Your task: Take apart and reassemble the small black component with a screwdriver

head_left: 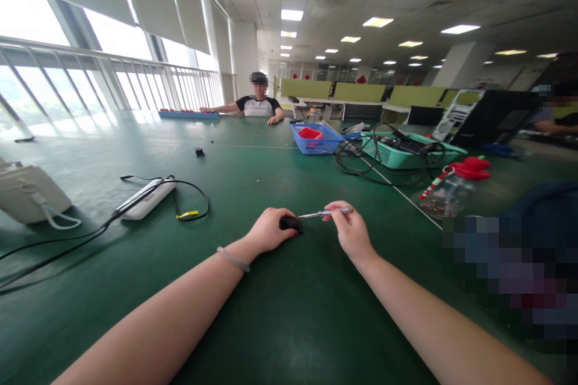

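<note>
My left hand (270, 230), with a pale bangle (233, 259) on its wrist, curls around a small black object (289, 224) on the green tabletop. What kind of object it is I cannot make out. Between the thumb and fingers of my right hand (348, 230) is a slim screwdriver (332, 212) with a clear handle. Its thin metal shaft points left, and the tip meets or nearly meets the upper edge of the black object. The fingers of both hands are closed.
A white power strip (147, 200) with black cables and a beige case (31, 192) lie left. A small black piece (199, 152) sits farther off. Beyond are a blue basket (316, 143), a green basket (397, 159) with cables, and a red-lidded bottle (451, 192). A person (259, 105) sits opposite.
</note>
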### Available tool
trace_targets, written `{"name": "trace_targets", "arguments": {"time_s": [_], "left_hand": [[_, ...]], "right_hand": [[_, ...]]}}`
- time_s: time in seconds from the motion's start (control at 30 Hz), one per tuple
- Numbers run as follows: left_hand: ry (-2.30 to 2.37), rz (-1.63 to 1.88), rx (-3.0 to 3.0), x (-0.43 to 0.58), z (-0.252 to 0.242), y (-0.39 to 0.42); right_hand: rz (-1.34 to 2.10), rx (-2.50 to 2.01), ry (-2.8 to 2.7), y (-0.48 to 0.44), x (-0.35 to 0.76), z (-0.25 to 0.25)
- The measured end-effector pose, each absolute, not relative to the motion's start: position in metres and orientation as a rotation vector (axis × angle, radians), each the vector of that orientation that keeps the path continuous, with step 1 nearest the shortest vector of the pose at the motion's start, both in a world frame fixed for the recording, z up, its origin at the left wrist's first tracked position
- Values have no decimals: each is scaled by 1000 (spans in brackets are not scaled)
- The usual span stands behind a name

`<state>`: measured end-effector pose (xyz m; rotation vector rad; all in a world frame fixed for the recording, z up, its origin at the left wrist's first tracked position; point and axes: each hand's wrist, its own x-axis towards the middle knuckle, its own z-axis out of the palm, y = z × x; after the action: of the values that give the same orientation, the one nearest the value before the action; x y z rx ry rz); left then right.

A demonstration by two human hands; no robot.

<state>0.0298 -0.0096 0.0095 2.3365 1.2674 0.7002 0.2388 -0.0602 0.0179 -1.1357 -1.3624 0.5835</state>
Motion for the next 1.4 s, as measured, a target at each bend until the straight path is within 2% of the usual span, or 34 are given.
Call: {"name": "trace_targets", "arguments": {"time_s": [0.23,0.6,1.1,1.4], "left_hand": [[1249,724,2349,30,10,-10],[1248,685,2290,28,11,-8],[1012,550,2276,21,16,-5],[1022,557,2262,22,14,-5]], "right_hand": [[599,-1107,-1455,-63,238,23],[997,-1021,-1442,-38,274,12],[898,-953,-1332,-44,254,15],[1020,-1025,-1164,-37,258,8]]}}
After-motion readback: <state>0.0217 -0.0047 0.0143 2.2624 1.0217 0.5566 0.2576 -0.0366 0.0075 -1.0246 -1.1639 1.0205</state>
